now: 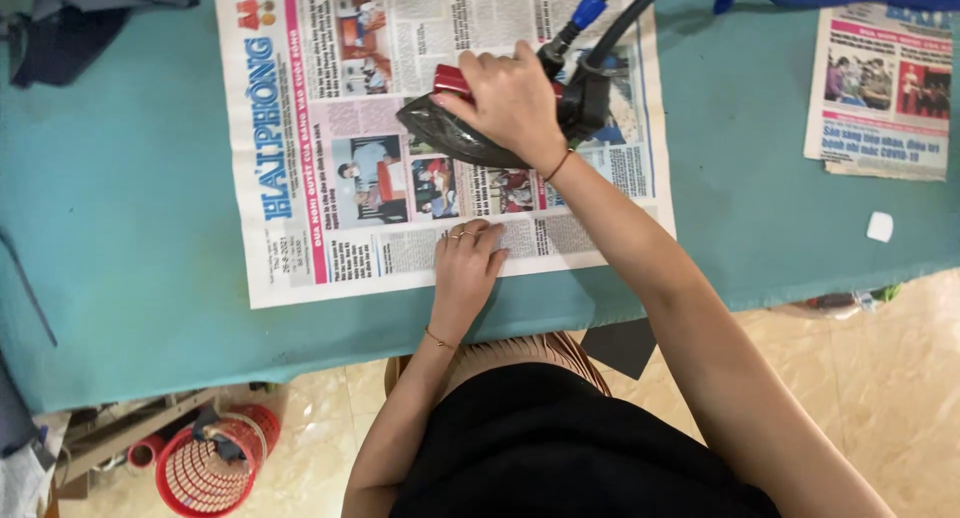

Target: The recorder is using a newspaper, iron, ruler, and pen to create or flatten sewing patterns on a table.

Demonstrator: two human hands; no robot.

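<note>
— She's pressing that newspaper [400,138] spread flat on the green table [130,228].
— Yes, the iron [470,128] sits mid-page, her right hand [510,103] clamped round its handle.
— And the left hand [468,263]?
— Fingers together, flat on the near edge. I'd judge she must pin the sheet while sliding.

Tailoring workshop: steam iron [480,128] on padded pressing table [120,228].
</note>
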